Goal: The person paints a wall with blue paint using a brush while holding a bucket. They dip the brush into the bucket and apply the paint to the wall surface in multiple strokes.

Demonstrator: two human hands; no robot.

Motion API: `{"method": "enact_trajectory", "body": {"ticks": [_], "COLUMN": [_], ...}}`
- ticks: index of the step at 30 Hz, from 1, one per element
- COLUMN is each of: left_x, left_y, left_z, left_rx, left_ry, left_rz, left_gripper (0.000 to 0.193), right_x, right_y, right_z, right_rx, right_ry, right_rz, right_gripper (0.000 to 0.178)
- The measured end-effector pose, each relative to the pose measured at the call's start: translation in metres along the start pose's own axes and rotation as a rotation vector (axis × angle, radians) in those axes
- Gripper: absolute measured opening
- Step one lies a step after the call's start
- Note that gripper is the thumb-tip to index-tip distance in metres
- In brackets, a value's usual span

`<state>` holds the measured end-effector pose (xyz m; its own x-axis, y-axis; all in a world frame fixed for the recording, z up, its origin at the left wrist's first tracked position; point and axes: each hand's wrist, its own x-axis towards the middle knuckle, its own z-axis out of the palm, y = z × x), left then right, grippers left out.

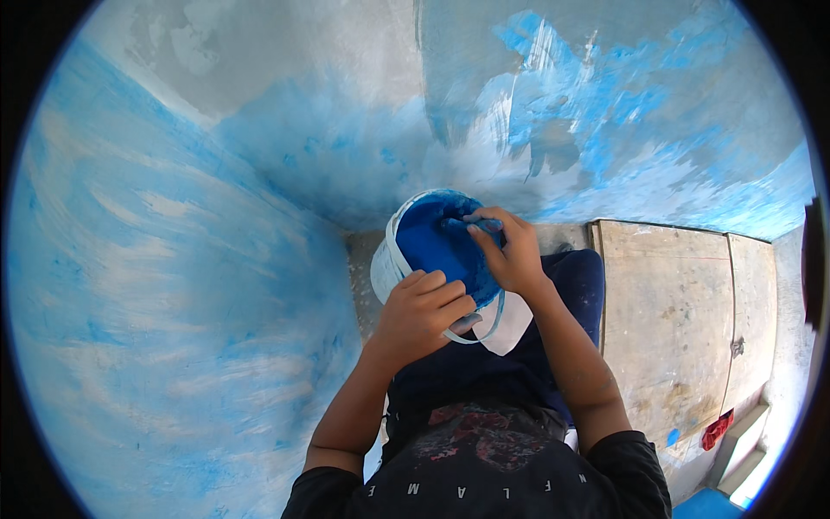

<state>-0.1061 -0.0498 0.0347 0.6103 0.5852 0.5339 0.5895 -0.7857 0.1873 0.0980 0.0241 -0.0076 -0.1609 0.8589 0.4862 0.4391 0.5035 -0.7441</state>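
Note:
A white paint bucket [380,268] with blue paint inside is held in front of my body, its mouth tipped toward me. My left hand [426,311] is closed over its near rim, next to the thin wire-like handle [499,324] that hangs down on the near side. At the far right of the mouth, my right hand [512,251] pinches a blue, paint-smeared paintbrush [487,225]. The brush's head points into the bucket against the inner wall, where dark blue shadow partly hides it. Paint stains mark the fingers of both hands.
Walls patchily covered in blue paint [173,259] meet in a corner just ahead. To the right lies a worn wooden panel [666,311] with a metal latch. A red cloth [718,430] is beyond its near edge. My dark-clothed leg [575,290] is beside the bucket.

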Motion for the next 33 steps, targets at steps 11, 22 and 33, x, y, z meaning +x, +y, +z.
{"method": "enact_trajectory", "body": {"ticks": [11,22,33], "left_x": [-0.001,0.008,-0.009], "left_y": [0.003,-0.005,-0.009], "left_z": [0.002,-0.005,-0.006], "left_rx": [-0.041,-0.077,-0.104], "left_ry": [0.023,0.100,0.192], "left_rz": [-0.052,-0.067,-0.128], "left_gripper": [0.022,0.026,0.028], "right_x": [-0.001,-0.008,-0.006], "right_y": [-0.007,-0.013,-0.037], "right_z": [0.000,-0.001,-0.019], "right_rx": [0.007,0.469,0.295], "right_ry": [0.119,0.098,0.029], "right_rz": [-0.287,0.064,0.071], "right_gripper": [0.032,0.019,0.015]}}
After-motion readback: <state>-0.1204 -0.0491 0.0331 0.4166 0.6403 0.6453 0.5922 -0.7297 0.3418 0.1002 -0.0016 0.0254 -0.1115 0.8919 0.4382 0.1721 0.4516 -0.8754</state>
